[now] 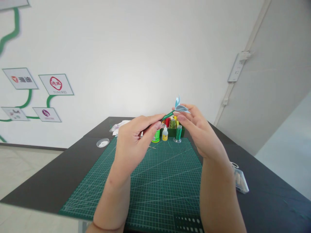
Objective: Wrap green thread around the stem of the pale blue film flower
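Raised above the mat is a small handmade flower [181,108] with shiny light blue petals and a green-wrapped stem [168,115]. My left hand [134,139] pinches the stem between thumb and fingers, the stem slanting up to the right. At the petal end, my right hand [196,129] has its thumb and fingers closed about the petals' base; the exact contact is partly hidden. Behind the hands stand a small glue bottle [165,134] with a yellow label, a green can [156,136] and a spool of green thread [178,132].
A green cutting mat [160,181] covers the middle of the black table [63,174]. Further back is a green box [172,132] of coloured thread spools. A round clear dish [102,142] lies left, near white plastic wrapping [119,127]. On the right lies a clear case [240,181].
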Tool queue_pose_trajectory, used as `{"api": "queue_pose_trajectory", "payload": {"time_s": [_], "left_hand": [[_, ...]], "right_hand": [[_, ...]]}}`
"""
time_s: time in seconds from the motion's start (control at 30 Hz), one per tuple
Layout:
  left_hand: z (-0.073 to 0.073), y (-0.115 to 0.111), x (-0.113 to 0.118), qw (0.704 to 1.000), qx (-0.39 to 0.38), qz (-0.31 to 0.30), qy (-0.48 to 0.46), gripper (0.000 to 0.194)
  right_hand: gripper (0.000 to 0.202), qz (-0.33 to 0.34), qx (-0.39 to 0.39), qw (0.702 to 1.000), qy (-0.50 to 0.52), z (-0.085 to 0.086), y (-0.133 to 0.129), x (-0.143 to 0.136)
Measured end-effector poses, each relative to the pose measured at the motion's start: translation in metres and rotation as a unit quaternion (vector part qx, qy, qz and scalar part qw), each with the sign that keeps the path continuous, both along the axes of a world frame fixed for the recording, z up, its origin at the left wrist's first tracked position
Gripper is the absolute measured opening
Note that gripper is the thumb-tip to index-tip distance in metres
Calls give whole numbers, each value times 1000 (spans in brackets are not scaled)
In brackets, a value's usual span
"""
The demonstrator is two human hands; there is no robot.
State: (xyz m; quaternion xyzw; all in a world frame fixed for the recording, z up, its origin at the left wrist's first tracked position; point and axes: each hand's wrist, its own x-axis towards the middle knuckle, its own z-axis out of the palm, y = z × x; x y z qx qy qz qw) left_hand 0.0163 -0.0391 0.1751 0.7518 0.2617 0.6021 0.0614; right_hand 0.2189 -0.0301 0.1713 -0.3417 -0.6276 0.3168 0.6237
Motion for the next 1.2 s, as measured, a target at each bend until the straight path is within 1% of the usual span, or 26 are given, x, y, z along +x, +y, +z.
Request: {"api": "queue_pose_trajectory", "payload": {"time_s": [0.1, 0.17, 0.27, 0.33, 0.43, 0.5, 0.6, 0.7, 0.83, 1.0, 1.2], "left_hand": [[0, 1, 2, 1000, 0, -3, 1, 27], [-1, 1, 3, 1000, 1, -5, 2, 28], [-1, 2, 4, 1000, -3, -5, 3, 28], [-1, 2, 5, 1000, 0, -1, 7, 28], [-1, 2, 5, 1000, 15, 10, 19, 27], [0, 1, 6, 999, 18, 13, 29, 28], [0, 1, 7, 999, 22, 21, 19, 29], [-2, 2, 7, 999, 25, 38, -3, 31], [-3, 4, 7, 999, 20, 48, -2, 28], [-1, 0, 8, 999, 21, 32, -10, 22], [1, -3, 8, 1000, 17, 11, 4, 22]], "right_hand": [[33, 77, 3, 997, 4, 1, -11, -8], [31, 100, 23, 994, 23, 1, -17, -15], [26, 89, 52, 994, 44, 0, -19, -28], [25, 86, 45, 994, 42, 0, -19, -34], [30, 95, 22, 995, 38, 2, -17, -39], [32, 80, 18, 996, 46, 3, -15, -41], [28, 40, 25, 996, 72, 2, -13, -43], [24, 17, 51, 995, 86, 1, -13, -45], [13, -10, 85, 994, 68, 1, -15, -47], [7, -27, 97, 992, 78, 2, -17, -47], [3, -69, 124, 985, 95, 1, -16, -47]]}}
